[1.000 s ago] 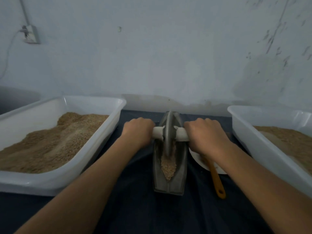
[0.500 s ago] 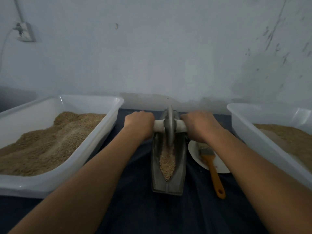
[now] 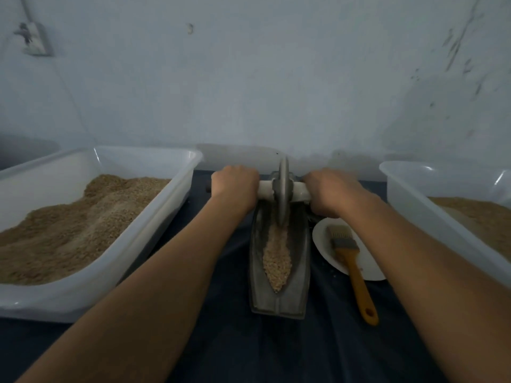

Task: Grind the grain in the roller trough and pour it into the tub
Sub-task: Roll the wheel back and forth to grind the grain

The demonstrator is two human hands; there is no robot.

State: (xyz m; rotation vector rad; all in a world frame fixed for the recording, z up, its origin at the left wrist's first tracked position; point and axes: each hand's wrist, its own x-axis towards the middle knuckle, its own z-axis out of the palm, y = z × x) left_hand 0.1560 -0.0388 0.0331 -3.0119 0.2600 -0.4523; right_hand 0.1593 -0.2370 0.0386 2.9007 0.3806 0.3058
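Nearest on the dark cloth is the near end of the metal trough, and pale grain lies along its groove. Just right, a brush lies across a white plate. At the trough's far end, the wheel stands upright in the groove; the left hand and right hand each curl round its white axle. Two grain-filled tubs flank them: left tub, right tub.
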